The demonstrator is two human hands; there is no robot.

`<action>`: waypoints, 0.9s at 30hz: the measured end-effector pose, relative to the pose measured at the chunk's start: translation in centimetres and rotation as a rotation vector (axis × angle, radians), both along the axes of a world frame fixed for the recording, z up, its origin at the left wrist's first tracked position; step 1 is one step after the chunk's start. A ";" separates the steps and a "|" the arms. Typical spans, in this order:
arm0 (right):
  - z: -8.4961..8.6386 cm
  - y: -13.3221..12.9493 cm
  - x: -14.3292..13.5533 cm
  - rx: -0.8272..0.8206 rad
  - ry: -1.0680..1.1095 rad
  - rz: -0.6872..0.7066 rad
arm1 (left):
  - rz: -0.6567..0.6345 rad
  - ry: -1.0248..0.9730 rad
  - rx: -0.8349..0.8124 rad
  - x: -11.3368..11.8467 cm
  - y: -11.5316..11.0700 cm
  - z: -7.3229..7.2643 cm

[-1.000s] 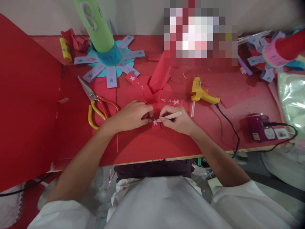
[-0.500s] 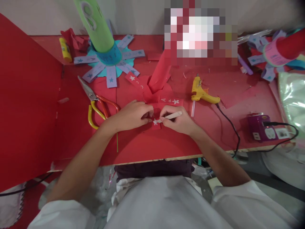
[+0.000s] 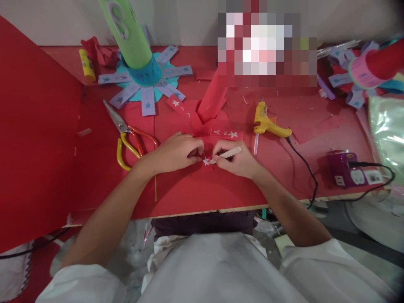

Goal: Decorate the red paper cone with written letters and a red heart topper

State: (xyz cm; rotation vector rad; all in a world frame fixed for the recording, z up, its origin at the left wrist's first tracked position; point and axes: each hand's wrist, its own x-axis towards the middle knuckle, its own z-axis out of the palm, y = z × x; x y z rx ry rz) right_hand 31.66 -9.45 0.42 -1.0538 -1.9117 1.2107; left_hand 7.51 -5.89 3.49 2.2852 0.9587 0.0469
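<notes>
My right hand (image 3: 238, 162) is closed around a white pen (image 3: 234, 151), its tip at the right side of a white star (image 3: 206, 161). The star lies near the close end of a red paper strip (image 3: 207, 168) between my hands. With its fingers curled, my left hand (image 3: 183, 151) presses the strip's left edge; the fingertips are partly hidden. Beyond both hands stands a red paper tube (image 3: 213, 99) on a red paper base. Other red strips reach out from it, one (image 3: 227, 134) with white letters and a star, another (image 3: 178, 106) with a star and curved marks.
Scissors (image 3: 124, 130) lie to the left. On the right are a yellow glue gun (image 3: 265, 120), its cord, and a purple power adapter (image 3: 344, 168). A green tube (image 3: 129, 42) with lilac strips and a glue stick (image 3: 86, 65) are at the back left. A red panel (image 3: 34, 126) rises far left.
The pen tip has shifted very slightly beside the star. My hands are otherwise in nearly the same place, and the other things lie as before.
</notes>
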 end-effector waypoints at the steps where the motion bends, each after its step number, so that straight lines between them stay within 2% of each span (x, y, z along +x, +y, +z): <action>1: 0.0 0.0 0.0 -0.003 -0.004 0.003 | 0.000 0.001 -0.001 0.0 0.0 0.0; 17: 0.3 0.1 0.0 -0.005 -0.012 0.021 | 0.000 -0.016 0.009 -0.1 0.0 -0.3; 27: -0.2 -0.1 0.0 0.024 -0.011 -0.028 | -0.004 0.009 -0.003 0.0 0.0 0.0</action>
